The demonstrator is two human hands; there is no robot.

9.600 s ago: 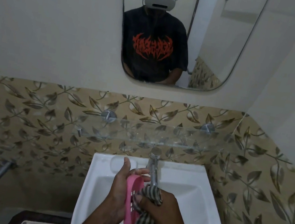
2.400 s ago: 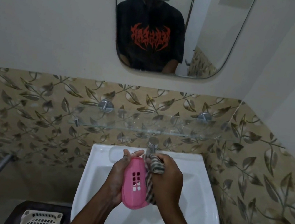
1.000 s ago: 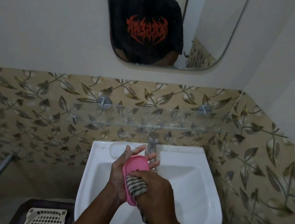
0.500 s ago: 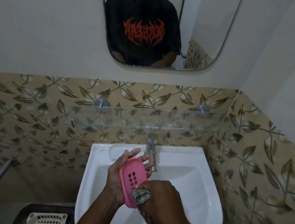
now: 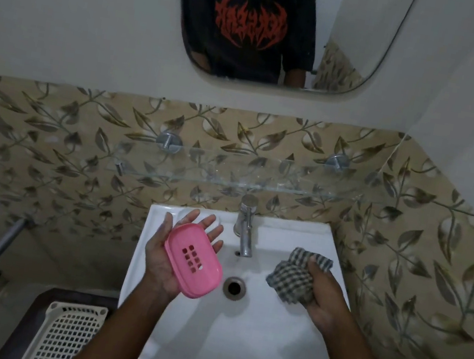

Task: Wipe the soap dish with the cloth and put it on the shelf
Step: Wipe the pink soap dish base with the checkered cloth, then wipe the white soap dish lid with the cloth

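Below, the white ceramic wash basin [image 5: 232,351] holds nothing but its round metal drain [image 5: 234,287], and the pink oval plastic soap dish [image 5: 193,259] held over its left half is likewise bare, its hollow side turned up so that the block of small rectangular drain slots in its floor shows. The left hand [image 5: 173,250] lies palm up with the fingers [image 5: 209,225] spread flat, cradling the dish on the palm rather than closing round it. The right hand [image 5: 322,300] is over the right side of the basin, well apart from the dish, its fingers curled round the bunched black-and-white checked cloth [image 5: 294,278], which bulges out to the left of the fist. A chrome tap [image 5: 245,227] stands at the back of the basin between the two hands. Above it, the clear glass wall shelf [image 5: 248,178] on two round metal brackets carries nothing. A cream plastic lattice basket [image 5: 63,335] sits at the lower left, cut off by the picture's bottom edge, so its contents cannot be told. The mirror [image 5: 358,27] is cropped at the top and shows only a dark printed shirt. Both forearms run out of the picture at the bottom
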